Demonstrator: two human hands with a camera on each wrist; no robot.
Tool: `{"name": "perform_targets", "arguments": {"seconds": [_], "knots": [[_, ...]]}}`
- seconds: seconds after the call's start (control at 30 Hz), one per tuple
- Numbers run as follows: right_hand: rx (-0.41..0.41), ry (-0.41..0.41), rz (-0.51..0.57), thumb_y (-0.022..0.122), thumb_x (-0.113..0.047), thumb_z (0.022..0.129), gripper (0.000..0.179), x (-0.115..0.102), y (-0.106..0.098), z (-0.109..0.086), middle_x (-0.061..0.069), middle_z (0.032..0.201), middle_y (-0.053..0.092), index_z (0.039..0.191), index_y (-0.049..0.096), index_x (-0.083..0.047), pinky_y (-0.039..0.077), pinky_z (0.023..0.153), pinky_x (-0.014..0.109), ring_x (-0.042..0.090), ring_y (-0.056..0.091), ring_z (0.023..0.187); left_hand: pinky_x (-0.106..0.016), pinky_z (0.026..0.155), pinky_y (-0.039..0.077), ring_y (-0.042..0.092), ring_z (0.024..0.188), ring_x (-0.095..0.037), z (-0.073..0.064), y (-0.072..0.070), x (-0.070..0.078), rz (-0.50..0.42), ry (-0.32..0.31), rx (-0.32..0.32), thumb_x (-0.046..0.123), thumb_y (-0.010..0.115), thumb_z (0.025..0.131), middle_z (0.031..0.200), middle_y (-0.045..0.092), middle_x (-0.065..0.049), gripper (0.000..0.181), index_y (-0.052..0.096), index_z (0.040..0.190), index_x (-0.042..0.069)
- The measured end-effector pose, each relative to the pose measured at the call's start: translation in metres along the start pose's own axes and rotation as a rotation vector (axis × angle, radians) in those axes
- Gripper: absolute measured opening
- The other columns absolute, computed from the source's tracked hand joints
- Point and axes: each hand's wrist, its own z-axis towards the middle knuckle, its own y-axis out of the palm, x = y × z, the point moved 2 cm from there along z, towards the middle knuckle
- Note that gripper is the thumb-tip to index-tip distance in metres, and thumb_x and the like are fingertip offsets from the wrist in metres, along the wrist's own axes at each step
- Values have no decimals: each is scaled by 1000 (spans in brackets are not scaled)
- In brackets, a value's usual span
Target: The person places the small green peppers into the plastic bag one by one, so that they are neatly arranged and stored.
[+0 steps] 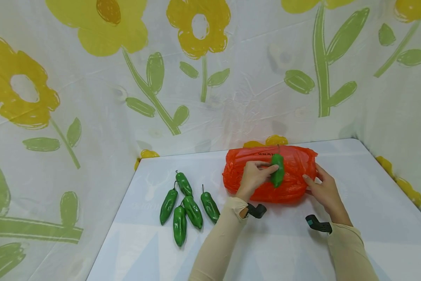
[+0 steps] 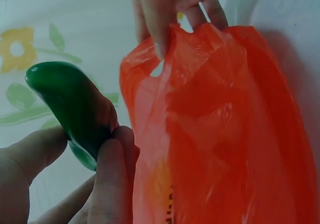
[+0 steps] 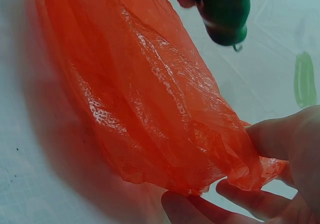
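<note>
A green chili pepper is pinched upright between the thumb and fingers of my left hand, held over a red plastic bag. In the left wrist view the pepper looks glossy and slightly bent. My right hand grips the bag's right end. Seen from the right wrist, the thumb of the right hand lies on one side of the crinkled bag and its fingers on the other. What the bag contains is hidden.
Several green peppers lie loosely grouped on the white table, left of the bag. A flower-patterned curtain hangs behind the table and along its sides.
</note>
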Motion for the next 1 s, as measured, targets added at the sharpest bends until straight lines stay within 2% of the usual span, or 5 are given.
{"name": "perform_targets", "arguments": {"seconds": [0.23, 0.4, 0.6, 0.77, 1.0], "knots": [[-5, -6, 9, 48, -37, 109, 74, 0, -1, -1, 35, 165, 24, 168, 6, -18, 65, 77, 35, 58, 51, 134, -35, 78, 65, 79, 79, -23, 3, 22, 3, 59, -2, 37, 26, 85, 87, 90, 81, -9, 33, 78, 110, 4], [-8, -6, 15, 48, -36, 110, 73, 1, 0, 0, 35, 164, 25, 168, 6, -18, 64, 78, 36, 58, 53, 132, -35, 76, 65, 79, 77, -22, 6, 32, 3, 100, -13, 63, 25, 85, 87, 87, 81, -10, 32, 78, 110, 4], [4, -25, 14, 49, -36, 109, 73, 0, 0, 1, 35, 164, 27, 168, 8, -19, 65, 76, 35, 57, 57, 128, -33, 74, 65, 78, 75, -21, 12, 41, 3, 128, -29, 88, 24, 85, 88, 92, 80, -10, 29, 78, 108, 4], [1, -30, 19, 49, -38, 109, 74, -1, 0, 0, 36, 163, 27, 167, 9, -18, 65, 75, 32, 57, 58, 127, -30, 72, 64, 74, 73, -15, 16, 46, 3, 183, -13, 104, 26, 84, 88, 96, 80, -8, 31, 78, 111, 5], [7, -43, 12, 50, -35, 109, 73, -3, 1, -2, 36, 163, 28, 167, 10, -16, 65, 75, 31, 57, 58, 127, -28, 78, 63, 71, 85, -12, 20, 49, 2, 273, -2, 133, 28, 84, 88, 105, 79, -6, 35, 78, 113, 5]]}}
